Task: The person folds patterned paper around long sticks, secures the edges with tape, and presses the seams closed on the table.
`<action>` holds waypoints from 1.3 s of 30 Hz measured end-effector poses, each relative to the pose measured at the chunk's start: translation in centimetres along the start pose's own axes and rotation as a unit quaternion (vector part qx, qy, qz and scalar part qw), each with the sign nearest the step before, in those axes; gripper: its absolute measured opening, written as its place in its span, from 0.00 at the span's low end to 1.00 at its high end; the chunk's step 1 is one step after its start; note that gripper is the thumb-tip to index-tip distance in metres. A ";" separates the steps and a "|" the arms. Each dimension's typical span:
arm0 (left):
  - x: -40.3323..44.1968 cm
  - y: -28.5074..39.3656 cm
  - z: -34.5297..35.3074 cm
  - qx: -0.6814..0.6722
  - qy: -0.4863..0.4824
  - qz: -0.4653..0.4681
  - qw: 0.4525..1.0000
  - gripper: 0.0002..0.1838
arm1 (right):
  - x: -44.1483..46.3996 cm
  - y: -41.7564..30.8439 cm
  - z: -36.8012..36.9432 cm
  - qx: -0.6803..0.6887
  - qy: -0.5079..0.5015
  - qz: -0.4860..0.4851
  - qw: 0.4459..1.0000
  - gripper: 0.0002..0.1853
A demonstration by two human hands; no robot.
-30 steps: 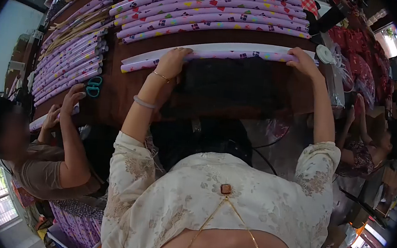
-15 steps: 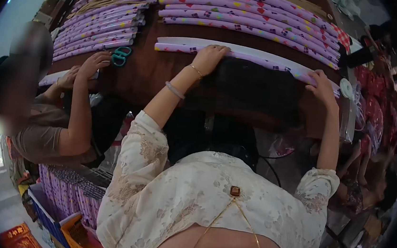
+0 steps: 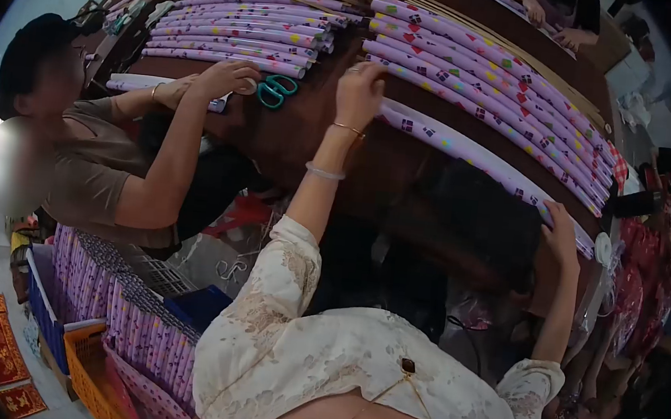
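Observation:
A purple patterned roll (image 3: 470, 151) lies slantwise along the near side of the brown table, with a pale strip along it. My left hand (image 3: 360, 95) is at its left end, fingers curled together; what they hold, if anything, is hidden. Near the roll's right end, my right hand (image 3: 561, 233) grips its near edge with bent fingers. Several similar rolls (image 3: 485, 82) lie side by side just beyond. Below the middle of the roll is a black cloth-like thing (image 3: 477, 211).
A co-worker (image 3: 106, 163) at the left has both hands by another roll, near teal scissors (image 3: 275, 91). More rolls (image 3: 239, 35) lie beyond them. A white tape roll (image 3: 603, 249) is at the right. Crates (image 3: 86, 363) stand lower left; another person's hands (image 3: 551, 22) are at the far side.
The view has swung, so the table appears farther right and tilted. My left hand has moved from along the roll to its left end. My right hand remains near the right end.

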State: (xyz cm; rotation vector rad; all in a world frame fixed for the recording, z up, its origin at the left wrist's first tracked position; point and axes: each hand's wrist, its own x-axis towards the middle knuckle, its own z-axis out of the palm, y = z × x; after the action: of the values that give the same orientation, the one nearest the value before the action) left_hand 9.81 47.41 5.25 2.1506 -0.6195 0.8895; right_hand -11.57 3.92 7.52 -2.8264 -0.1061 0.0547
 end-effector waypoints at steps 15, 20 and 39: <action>-1.8 -7.1 -2.0 -0.228 -0.175 -0.254 0.924 0.12 | 11.8 -12.9 -0.9 0.145 0.008 -0.167 0.975 0.08; -2.4 -8.0 -1.0 -0.260 -0.134 -0.254 0.922 0.12 | 20.3 -23.0 4.9 0.188 0.035 -0.256 0.948 0.10; -2.6 -8.0 -1.7 -0.271 -0.126 -0.270 0.915 0.16 | 28.0 -27.6 14.6 0.405 -0.054 -0.140 0.902 0.05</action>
State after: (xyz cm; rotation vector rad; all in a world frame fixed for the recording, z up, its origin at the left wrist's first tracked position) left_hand 12.58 54.10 0.71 1.7812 -0.3069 0.1126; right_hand 13.78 36.83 1.48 -1.9506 -0.4105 0.1514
